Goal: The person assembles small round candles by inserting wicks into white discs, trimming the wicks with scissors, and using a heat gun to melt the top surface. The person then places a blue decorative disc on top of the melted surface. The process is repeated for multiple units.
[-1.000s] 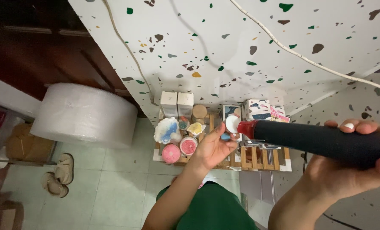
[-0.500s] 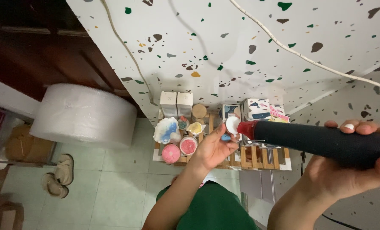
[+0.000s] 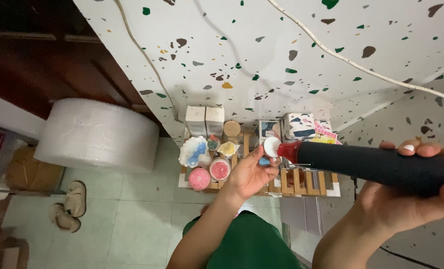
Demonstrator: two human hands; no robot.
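Observation:
My right hand grips a thick black cylindrical tool with a red tip, held level and pointing left. My left hand holds a small round white piece right against that red tip; a small blue bit shows between the fingers. Below the hands, on the floor, a wooden slatted rack carries small round pink items, a pale blue shell-shaped dish, two white boxes and patterned boxes.
A large roll of bubble wrap lies at the left beside a dark wooden cabinet. A pair of sandals sits on the green tiled floor. A speckled white wall with a cable rises behind the rack.

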